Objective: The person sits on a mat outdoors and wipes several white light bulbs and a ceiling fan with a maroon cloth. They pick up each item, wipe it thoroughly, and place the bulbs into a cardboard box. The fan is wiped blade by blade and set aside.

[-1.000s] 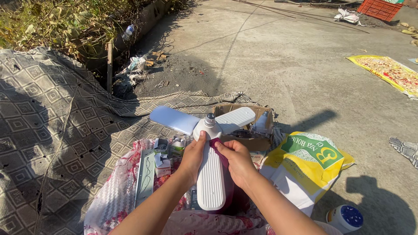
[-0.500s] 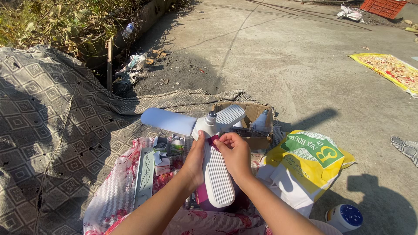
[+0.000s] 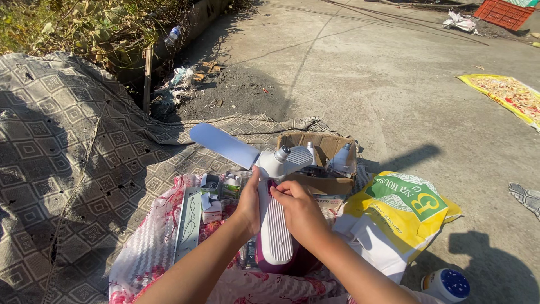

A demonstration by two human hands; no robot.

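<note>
A white folding-panel lamp (image 3: 274,169) with a screw base is held over a floral cloth. My left hand (image 3: 250,201) grips its hub from the left. On the right, my right hand (image 3: 298,209) pinches the top of the ribbed white panel (image 3: 277,232) that points toward me. Another smooth panel (image 3: 223,144) sticks out to the upper left. A purple object (image 3: 264,261) lies under the ribbed panel.
A cardboard box (image 3: 320,163) with bulbs stands just behind the lamp. A yellow and green sack (image 3: 405,211) lies at right, a blue-capped white jar (image 3: 447,284) near it. Small boxes and a flat white panel (image 3: 188,222) lie left. Patterned grey blanket (image 3: 62,163), concrete ground beyond.
The lamp has turned a little anticlockwise and shifted left, its long panel swinging out to the upper left. Both hands keep their hold on it.
</note>
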